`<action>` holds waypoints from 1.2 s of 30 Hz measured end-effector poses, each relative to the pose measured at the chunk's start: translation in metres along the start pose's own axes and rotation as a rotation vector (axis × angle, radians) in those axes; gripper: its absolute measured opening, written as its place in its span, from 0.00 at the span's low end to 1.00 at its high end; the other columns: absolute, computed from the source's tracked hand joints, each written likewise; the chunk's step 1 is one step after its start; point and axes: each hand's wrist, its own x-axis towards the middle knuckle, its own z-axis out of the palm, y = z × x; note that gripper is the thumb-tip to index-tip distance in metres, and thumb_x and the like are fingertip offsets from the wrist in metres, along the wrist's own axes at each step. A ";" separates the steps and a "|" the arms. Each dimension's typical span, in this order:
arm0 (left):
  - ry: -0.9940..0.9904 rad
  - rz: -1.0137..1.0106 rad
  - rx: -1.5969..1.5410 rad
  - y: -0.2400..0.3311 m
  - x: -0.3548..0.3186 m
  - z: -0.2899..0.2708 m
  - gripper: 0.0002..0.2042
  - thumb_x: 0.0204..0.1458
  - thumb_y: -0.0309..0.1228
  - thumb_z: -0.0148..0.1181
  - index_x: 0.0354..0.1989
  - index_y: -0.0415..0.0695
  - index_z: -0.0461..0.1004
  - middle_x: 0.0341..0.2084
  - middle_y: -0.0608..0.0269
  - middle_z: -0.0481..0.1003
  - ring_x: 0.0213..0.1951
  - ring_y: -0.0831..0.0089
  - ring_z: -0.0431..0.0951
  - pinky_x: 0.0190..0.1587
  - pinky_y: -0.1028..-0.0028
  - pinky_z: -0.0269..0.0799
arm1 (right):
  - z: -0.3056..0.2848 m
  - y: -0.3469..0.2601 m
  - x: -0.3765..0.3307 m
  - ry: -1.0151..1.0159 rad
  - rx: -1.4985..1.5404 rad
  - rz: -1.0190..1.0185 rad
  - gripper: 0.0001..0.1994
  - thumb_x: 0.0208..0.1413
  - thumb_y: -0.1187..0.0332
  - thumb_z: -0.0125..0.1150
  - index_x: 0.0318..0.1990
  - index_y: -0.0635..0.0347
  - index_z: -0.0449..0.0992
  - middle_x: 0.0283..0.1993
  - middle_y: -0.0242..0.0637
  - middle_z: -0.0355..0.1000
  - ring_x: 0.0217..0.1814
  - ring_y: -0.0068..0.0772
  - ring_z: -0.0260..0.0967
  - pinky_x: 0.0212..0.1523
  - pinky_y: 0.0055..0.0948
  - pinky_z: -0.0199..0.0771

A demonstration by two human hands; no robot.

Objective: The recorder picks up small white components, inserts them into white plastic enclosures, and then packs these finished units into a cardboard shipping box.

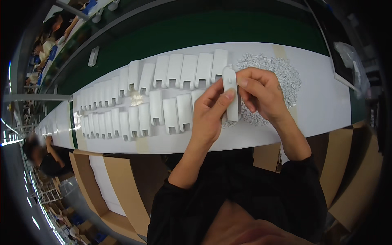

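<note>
My left hand [208, 116] is closed around a long white plastic housing [232, 109], held upright over the table with its thumb pressed on the front. A small raised peg shows near the housing's rounded top. At its upper right edge my right hand [264, 96] has thumb and forefinger pinched together; whatever is between them is hidden. Behind and beside the right hand spreads a pile of small whitish-grey pieces [288, 77]. To the left, similar white housings [188, 70] stand in two long rows, several with a square notch at the lower end.
The white table [322, 102] curves away to the left, with a green surface [163, 38] beyond holding one white part [93, 56]. Open cardboard boxes [128, 183] stand below the near edge. A clear plastic bag [347, 55] lies far right. Another person [49, 159] is at far left.
</note>
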 end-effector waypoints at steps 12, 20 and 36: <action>0.352 0.966 1.772 -0.008 0.089 -0.014 0.24 0.53 0.40 0.65 0.54 0.35 0.74 0.47 0.48 0.75 0.54 0.51 0.68 0.57 0.55 0.64 | -0.175 -0.047 0.304 0.298 -0.862 -0.079 0.12 0.52 0.67 0.56 0.22 0.66 0.76 0.17 0.41 0.71 0.18 0.42 0.65 0.22 0.35 0.68; 0.230 0.861 1.881 -0.029 0.108 -0.020 0.16 0.46 0.34 0.66 0.41 0.39 0.73 0.42 0.51 0.75 0.53 0.51 0.64 0.56 0.58 0.56 | -0.138 -0.046 0.254 0.199 -1.212 -0.352 0.11 0.50 0.66 0.59 0.26 0.69 0.78 0.24 0.44 0.75 0.24 0.45 0.69 0.30 0.38 0.72; 0.427 0.568 0.329 0.045 0.001 -0.024 0.25 0.58 0.24 0.60 0.62 0.30 0.62 0.57 0.45 0.70 0.56 0.62 0.73 0.60 0.71 0.67 | -0.109 0.019 0.103 -0.595 -1.595 -0.911 0.04 0.59 0.71 0.63 0.38 0.62 0.79 0.33 0.32 0.69 0.35 0.29 0.68 0.37 0.27 0.75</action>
